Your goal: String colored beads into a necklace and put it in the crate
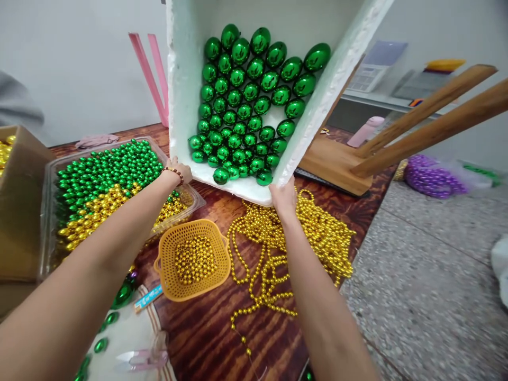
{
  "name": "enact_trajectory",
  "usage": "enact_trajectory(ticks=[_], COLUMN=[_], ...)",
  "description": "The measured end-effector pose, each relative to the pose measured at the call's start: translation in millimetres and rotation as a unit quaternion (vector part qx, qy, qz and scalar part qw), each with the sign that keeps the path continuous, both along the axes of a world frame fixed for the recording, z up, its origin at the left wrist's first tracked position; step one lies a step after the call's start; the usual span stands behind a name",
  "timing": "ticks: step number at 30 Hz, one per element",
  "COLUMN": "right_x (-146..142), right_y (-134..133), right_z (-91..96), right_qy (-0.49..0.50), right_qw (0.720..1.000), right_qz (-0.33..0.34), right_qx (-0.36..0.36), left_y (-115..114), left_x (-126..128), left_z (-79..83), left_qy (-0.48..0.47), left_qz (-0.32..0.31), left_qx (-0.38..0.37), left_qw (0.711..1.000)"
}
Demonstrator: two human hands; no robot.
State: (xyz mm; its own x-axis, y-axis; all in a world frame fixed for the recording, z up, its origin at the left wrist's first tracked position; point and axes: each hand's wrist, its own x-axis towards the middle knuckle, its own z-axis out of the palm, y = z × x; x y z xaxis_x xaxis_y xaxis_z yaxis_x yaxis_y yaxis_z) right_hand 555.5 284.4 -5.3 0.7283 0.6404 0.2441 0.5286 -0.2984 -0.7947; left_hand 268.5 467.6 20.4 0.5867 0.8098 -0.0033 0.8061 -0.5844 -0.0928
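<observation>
A white foam box (pixel 343 74) is tilted up in front of me, its inside facing me. Many shiny green balls (pixel 250 91) lie against its bottom and gather at the near wall. My left hand (pixel 178 170) grips the near left corner, fingers mostly hidden behind the foam. On the near right corner, my right hand (pixel 284 197) is closed round the edge. Below the box, strings of gold beads (pixel 270 233) spread over the table, and an orange basket (pixel 164 272) holds loose gold beads (pixel 195 259).
At left stands a clear tray (pixel 46 211) of small green and gold beads, beside a cardboard box (pixel 24 201). A wooden stand with two legs (pixel 420 127) lies at right. Nearer are a blue cutter (pixel 148 298) and snips (pixel 141 360) on a cloth. Purple beads (pixel 432 174) sit on the floor.
</observation>
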Motion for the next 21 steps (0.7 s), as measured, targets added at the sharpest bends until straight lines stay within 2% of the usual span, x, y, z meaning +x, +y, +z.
enact_trajectory(ticks=[2, 4, 10, 15, 21], right_x=[-12, -24, -66, -86, -82], right_y=[-4, -8, -23, -31, -31], right_z=[2.5, 4.6, 4.4, 3.8, 13.0], right_qy=[-0.021, -0.035, -0.054, -0.062, -0.040], right_qw=[0.999, 0.998, 0.996, 0.993, 0.991], right_qz=[-0.008, -0.013, -0.018, -0.020, -0.005], right_qx=[-0.027, -0.046, -0.071, -0.096, -0.126], left_y=[-6, -13, -49, -74, -73], left_x=[4, 10, 30, 38, 48], left_z=[5.6, 12.7, 29.4, 26.8, 19.2], left_qy=[0.024, 0.039, 0.058, 0.067, 0.034], left_qz=[0.044, 0.062, 0.035, 0.010, 0.035], left_qx=[-0.009, -0.014, -0.064, -0.073, -0.067], left_qw=[0.999, 0.997, 0.996, 0.995, 0.997])
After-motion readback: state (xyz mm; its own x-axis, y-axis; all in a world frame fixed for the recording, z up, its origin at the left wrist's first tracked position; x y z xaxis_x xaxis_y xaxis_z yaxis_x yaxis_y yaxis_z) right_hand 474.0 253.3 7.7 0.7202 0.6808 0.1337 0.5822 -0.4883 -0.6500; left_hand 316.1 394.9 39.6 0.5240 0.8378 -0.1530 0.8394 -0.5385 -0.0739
